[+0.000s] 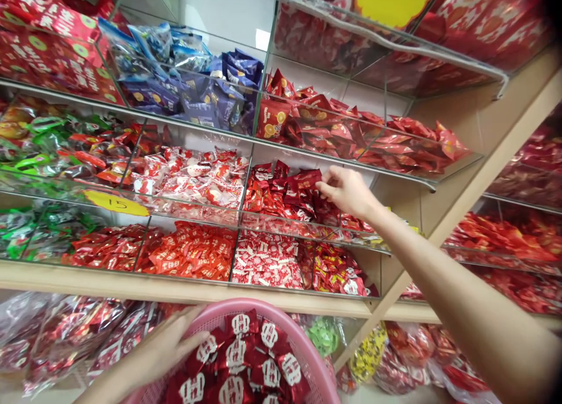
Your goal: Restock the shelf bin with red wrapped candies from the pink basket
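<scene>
A big wooden shelving unit (175,290) fills the view, its clear-walled bins heaped with wrapped sweets: blue and purple packets (153,93) up top, orange-printed red packets (274,120) to their right, green wrappers (41,158) far left, white-and-red sweets (197,178) mid-row. Underneath, clear bags (79,328) bulge with more. Down in front of me there's a pink perforated plastic basket (314,357), loaded with dark red packets (236,354) printed in white. The person's left hand (178,334) lies at its left rim, thumb and fingers spread apart. The right hand (345,190) is over a middle bin of red sweets, thumb and forefinger pinching the end of a dark red sachet (309,180). A yellow price card (116,202) reads 15.
</scene>
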Motion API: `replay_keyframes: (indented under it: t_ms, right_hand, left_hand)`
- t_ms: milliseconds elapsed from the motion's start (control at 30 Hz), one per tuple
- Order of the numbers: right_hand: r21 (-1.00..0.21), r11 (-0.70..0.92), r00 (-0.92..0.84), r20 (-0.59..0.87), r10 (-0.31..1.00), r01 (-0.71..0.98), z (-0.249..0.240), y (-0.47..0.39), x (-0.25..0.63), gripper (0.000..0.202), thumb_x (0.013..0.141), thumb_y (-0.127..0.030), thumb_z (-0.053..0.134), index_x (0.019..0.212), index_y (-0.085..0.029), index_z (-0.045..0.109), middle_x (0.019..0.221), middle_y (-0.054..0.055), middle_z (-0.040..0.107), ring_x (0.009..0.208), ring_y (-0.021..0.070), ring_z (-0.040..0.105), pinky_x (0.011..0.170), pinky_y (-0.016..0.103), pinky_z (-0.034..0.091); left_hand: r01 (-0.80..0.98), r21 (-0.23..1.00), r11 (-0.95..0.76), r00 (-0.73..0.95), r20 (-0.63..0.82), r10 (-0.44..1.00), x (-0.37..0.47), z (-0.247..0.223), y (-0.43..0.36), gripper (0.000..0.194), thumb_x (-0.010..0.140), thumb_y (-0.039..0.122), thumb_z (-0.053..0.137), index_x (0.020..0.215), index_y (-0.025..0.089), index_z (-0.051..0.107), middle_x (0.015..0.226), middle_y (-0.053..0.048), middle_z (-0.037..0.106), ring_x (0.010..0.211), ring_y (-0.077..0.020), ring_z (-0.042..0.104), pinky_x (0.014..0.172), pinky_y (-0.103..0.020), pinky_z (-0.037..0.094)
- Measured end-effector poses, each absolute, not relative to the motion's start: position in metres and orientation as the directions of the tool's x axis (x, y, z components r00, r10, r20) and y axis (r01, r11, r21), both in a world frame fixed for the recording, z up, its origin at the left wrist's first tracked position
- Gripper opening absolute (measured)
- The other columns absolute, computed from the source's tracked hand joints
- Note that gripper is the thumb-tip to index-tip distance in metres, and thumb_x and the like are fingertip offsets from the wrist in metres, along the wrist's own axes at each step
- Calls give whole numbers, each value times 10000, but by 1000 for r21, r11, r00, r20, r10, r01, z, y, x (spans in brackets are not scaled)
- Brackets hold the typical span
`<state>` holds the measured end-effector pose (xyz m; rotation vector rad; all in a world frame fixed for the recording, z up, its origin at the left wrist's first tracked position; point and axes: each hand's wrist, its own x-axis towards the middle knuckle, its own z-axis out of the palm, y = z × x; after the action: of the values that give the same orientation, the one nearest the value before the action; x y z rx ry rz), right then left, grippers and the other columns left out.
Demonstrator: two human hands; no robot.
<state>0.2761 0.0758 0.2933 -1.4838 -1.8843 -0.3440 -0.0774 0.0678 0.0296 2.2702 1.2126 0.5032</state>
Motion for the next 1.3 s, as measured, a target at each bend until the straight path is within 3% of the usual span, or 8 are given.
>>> replay_keyframes:
  t_ms: [233,333,433,533,700,867,1067,1300]
  right_hand:
    - [-306,361,-53,694,718,881,267,-11,248,173,818,-319,547,704,-190,526,577,-20,552,493,99,464,478,235,343]
    - [-306,421,-152,628,764,854,229,-35,220,156,859,-284,504,737,-190,522,615,-13,558,534,102,492,509,238,372]
    - [-173,454,-302,538,787,874,185,-44,190,179,897,-238,429,750,-179,512,665,3,535,562,108,475,528,255,367]
    - [4,517,-466,437,769,856,149,-46,169,202,910,-193,388,745,-176,503,724,25,531,631,134,467,566,280,361]
    - [-47,583,-541,321,778,811,128,-50,163,134,881,-295,481,847,-177,535,926,57,570,854,191,481,727,326,389]
    - [-392,531,-488,213,847,751,117,-55,172,279,810,-302,580,1063,-212,504,1051,44,570,970,190,507,811,333,422]
    - [-620,442,-460,144,876,648,95,-64,171,331,803,-263,600,1110,-231,480,1123,24,586,1048,156,534,886,303,432]
    - [-612,259,-331,-6,943,747,83,-77,178,511,755,-262,634,1228,-215,443,1175,83,571,1081,229,520,911,395,424]
  left_hand:
    - [418,812,-408,472,190,861,-49,101,41,409,797,494,540,1098,224,604,1161,-74,620,1100,-271,533,992,-418,371]
    - [41,999,-36,645,1,764,-21,132,16,419,853,496,460,1123,199,581,1149,-97,620,1073,-245,555,953,-392,408]
    - [-238,827,510,837,-92,540,2,144,0,520,886,563,306,1183,183,500,1171,-129,594,989,-247,603,872,-429,457]
    - [-327,664,672,860,-85,503,14,133,-6,497,904,531,297,1088,136,536,1015,-124,650,877,-204,635,811,-373,488]
    - [-353,692,630,774,-163,612,10,102,-8,300,914,329,417,1084,140,576,922,-72,669,716,-118,625,672,-243,498]
    - [-210,812,544,744,-228,628,0,86,-16,283,871,300,506,1117,185,589,1123,-72,611,854,-153,609,772,-298,498]
    - [-39,907,418,602,-313,735,-5,67,-25,350,843,396,514,1127,201,576,1318,-101,477,1216,-261,428,887,-390,487]
    - [176,957,230,645,-289,708,-10,65,-25,490,834,473,490,1267,245,463,1395,-79,415,1211,-269,445,857,-362,491]
